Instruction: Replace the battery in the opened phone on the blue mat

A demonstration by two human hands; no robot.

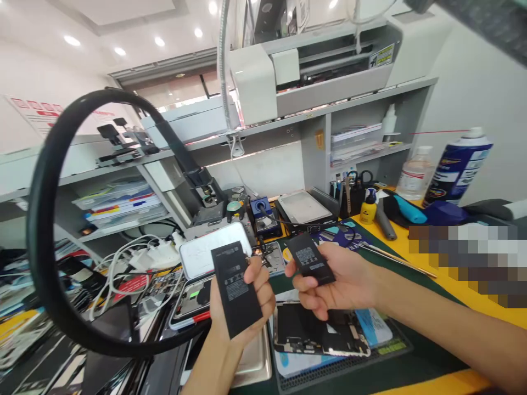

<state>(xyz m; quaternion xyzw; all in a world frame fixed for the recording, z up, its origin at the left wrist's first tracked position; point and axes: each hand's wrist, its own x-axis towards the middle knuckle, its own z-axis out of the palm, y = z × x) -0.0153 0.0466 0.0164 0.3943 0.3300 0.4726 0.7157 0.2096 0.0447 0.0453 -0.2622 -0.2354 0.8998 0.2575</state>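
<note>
My left hand (257, 299) is closed around a long black phone battery (235, 288), held upright with its label facing me. My right hand (343, 282) grips a shorter black battery (309, 258) between thumb and fingers, tilted, just right of the first. Both are raised above an opened phone (317, 332) that lies on a blue-edged work mat (370, 351) with its insides showing. A phone with a white back (206, 255) lies behind the left battery.
A large black ring-shaped lamp arm (41, 219) loops across the left. Cables and chargers (135, 258), a soldering station (263, 214), tool cup (354, 192), spray can (459, 164), plastic bottle (414, 173) and long tweezers (395, 258) crowd the yellow bench. Shelves and a printer stand behind.
</note>
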